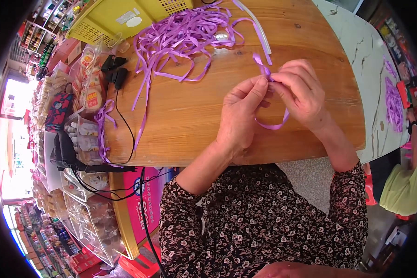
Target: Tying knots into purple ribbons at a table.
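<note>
Nearest, two floral sleeves (187,204) are ending below the elbows, leaving both forearms bare, and the forearms are reaching out over the tabletop (180,125). The left hand (245,104) is closing its grip to a pinch, thumb against curled fingers, on a purple ribbon (272,127). The right hand (306,90) is meeting it there, its grip also drawn down to thumb and forefinger on the same ribbon, with the other fingers folding in. The two are nearly touching, probably because the bunched spot is so small that both are needing to steady it; what exactly is lying under the thumbs is staying hidden. One end is standing up beyond the fingertips, and a slack loop is hanging below, apparently left loose so as not to pull on the pinch

Farther out, a plug (119,78) and its cable are lying to the left, near knotted ribbons (104,123) that are trailing along the edge. A clear strip (259,28) is lying ahead, beside a tangled heap (185,34) of ribbon, which is seemingly sitting within easy reach. Behind the heap, a yellow basket (118,21) is standing
</note>
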Demonstrator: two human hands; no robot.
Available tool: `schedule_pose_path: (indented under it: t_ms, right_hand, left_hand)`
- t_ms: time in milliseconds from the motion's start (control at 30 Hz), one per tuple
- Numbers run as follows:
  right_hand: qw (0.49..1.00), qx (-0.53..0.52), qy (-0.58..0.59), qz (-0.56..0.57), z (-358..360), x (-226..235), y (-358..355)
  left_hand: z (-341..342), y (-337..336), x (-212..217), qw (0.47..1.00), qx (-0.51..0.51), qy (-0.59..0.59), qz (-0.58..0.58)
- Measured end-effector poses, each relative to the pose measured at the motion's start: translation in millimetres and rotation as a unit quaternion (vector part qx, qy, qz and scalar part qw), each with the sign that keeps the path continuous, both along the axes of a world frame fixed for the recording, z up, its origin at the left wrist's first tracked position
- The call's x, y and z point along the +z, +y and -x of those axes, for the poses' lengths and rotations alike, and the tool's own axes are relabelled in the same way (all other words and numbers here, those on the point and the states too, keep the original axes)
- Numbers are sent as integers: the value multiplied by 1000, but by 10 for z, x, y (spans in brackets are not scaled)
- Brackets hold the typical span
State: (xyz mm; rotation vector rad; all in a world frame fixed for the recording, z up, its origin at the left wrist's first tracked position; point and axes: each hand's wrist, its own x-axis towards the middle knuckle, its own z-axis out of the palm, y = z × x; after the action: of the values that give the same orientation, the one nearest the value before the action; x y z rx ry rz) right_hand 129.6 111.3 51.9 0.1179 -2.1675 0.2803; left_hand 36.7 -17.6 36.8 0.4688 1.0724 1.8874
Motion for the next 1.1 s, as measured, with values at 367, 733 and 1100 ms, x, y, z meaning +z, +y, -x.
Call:
schedule_pose_path:
  t_ms: [367, 733, 1100]
  right_hand:
    - [996, 1, -19, 82, 6, 4, -19]
    - [999, -29, -37, 19, 10, -3, 71]
    - [985, -123, -35, 118, -534, -58, 501]
  left_hand:
    - [42, 115, -72, 998, 31, -11, -49]
    - [102, 195, -138, 986, 114, 114, -48]
    - [1611, -432, -100, 939, 250, -85, -221]
